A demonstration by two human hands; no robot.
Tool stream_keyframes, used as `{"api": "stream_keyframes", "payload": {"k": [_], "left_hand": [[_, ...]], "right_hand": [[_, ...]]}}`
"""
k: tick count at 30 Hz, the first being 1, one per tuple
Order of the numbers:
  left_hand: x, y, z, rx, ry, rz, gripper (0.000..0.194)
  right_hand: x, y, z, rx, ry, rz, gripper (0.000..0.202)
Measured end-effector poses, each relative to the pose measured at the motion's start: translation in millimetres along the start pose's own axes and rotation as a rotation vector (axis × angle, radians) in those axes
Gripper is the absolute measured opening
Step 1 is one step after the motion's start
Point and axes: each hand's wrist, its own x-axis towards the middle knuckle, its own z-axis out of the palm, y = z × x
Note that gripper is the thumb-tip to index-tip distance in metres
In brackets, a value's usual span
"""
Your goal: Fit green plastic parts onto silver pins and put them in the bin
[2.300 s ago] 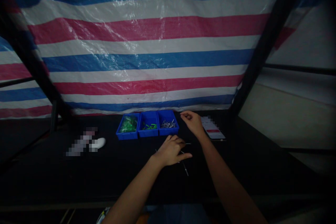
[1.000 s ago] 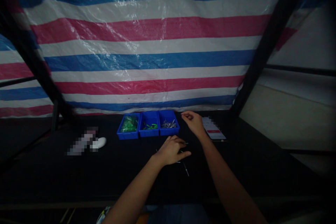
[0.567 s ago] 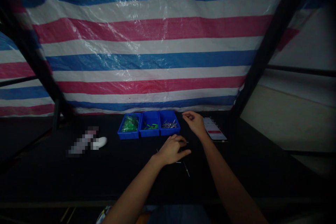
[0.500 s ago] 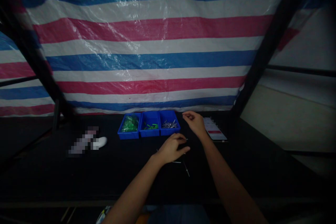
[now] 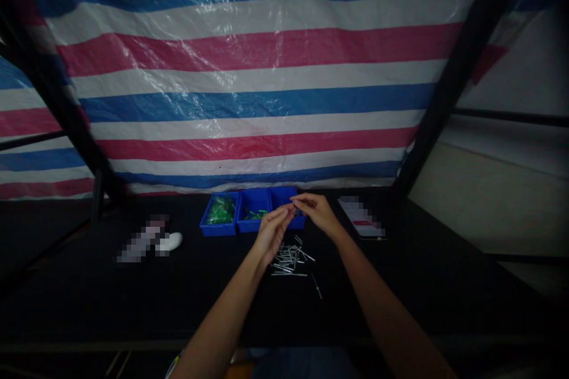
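My left hand (image 5: pixel 273 230) and my right hand (image 5: pixel 315 211) meet fingertip to fingertip in front of the right-hand blue bin (image 5: pixel 284 194). Both are closed in a pinch, and whatever is between the fingers is too small to name. Below them a pile of thin metal pins (image 5: pixel 290 257) lies on the black table (image 5: pixel 200 296), with a single pin (image 5: pixel 317 286) apart at its lower right. The middle blue bin (image 5: pixel 254 225) holds a few green pieces. A green bundle in clear plastic (image 5: pixel 221 209) fills the left blue bin (image 5: pixel 217 230).
Right of the bins lies a phone or tablet (image 5: pixel 362 217) with a lit screen. At the left are a white rounded object (image 5: pixel 171 241) and a blurred-out item (image 5: pixel 142 241). A striped plastic sheet (image 5: pixel 267 95) hangs behind, between dark frame posts.
My left hand has risen from over the pins to the bin's front, uncovering the pile. My right hand has shifted left, and the fingertips of both hands now meet.
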Motion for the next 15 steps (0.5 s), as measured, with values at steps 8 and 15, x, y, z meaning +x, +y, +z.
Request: {"api": "stream_keyframes", "payload": {"k": [8, 15], "left_hand": [[5, 0, -6.4, -0.124, 0.053, -0.05, 0.012], [7, 7, -9.1, -0.187, 0.079, -0.109, 0.023]], "right_hand": [[0, 1, 6, 0.029, 0.006, -0.066, 0.025], [-3, -7, 15, -0.074, -0.008, -0.174, 0.018]]}}
